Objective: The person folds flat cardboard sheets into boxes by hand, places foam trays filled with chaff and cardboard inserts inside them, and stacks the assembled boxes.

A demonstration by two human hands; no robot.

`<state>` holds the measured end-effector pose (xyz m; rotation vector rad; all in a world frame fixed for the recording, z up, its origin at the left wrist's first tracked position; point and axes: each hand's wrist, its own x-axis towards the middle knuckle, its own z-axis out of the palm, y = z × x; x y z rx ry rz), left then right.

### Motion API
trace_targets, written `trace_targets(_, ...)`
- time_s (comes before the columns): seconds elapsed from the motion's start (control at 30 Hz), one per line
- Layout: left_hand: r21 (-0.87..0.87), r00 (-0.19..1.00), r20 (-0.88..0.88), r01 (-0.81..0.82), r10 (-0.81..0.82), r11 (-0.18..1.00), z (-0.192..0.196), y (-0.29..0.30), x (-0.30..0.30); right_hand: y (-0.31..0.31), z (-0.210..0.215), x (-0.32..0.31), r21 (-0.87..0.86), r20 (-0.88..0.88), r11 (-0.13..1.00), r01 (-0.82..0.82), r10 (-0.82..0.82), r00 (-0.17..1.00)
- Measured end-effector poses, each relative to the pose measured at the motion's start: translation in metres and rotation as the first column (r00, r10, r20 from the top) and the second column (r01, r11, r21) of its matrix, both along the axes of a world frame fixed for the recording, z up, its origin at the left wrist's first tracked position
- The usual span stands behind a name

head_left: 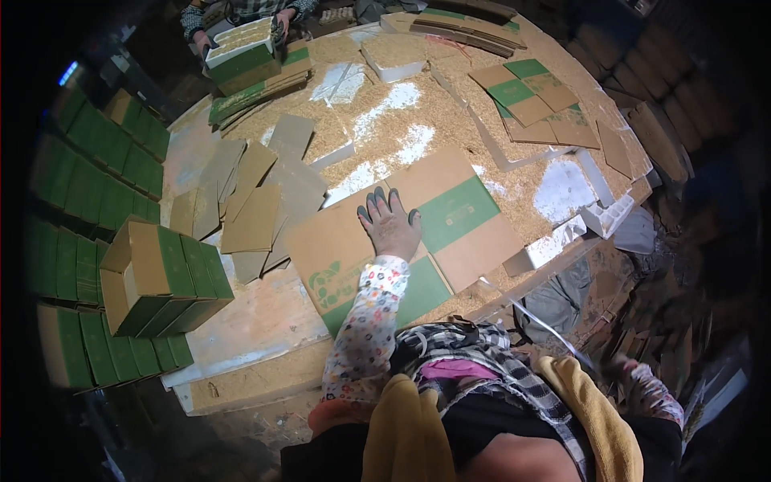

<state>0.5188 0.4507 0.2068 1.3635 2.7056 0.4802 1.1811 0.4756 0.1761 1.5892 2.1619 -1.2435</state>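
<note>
A flattened brown and green carton (321, 241) lies on the work table in front of me. My left hand (391, 225) presses flat on it, fingers spread, with dark coverings on the fingertips. A shiny whitish strip (534, 317), which looks like packing tape, stretches from the carton's near edge toward my right hand (626, 368). That hand is off the table at the lower right and blurred. Its fingers appear closed around something at the strip's end, which I cannot make out.
Loose cardboard pieces (253, 221) lie left of the carton. An open box (165, 281) stands beside stacked green boxes (80, 257). Flat cartons (534, 104) rest at the far right. Across the sawdust-strewn table (241, 321), another person's hands hold a white tray (241, 40) over a green box.
</note>
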Motion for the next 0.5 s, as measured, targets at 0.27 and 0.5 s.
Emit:
trace_targets(0.27, 0.175, 0.856, -0.058, -0.498, 0.514, 0.849, 0.01, -0.118, -0.109, 0.055, 0.031, -0.141, 0.503, 0.007, 0.862, 0.068, -0.082, 0.997)
trace_targets(0.5, 0.259, 0.743, 0.502, -0.618, 0.443, 0.743, -0.079, -0.147, -0.125, 0.17, 0.034, -0.496, 0.183, -0.388, 0.981, 0.057, 0.019, 0.922)
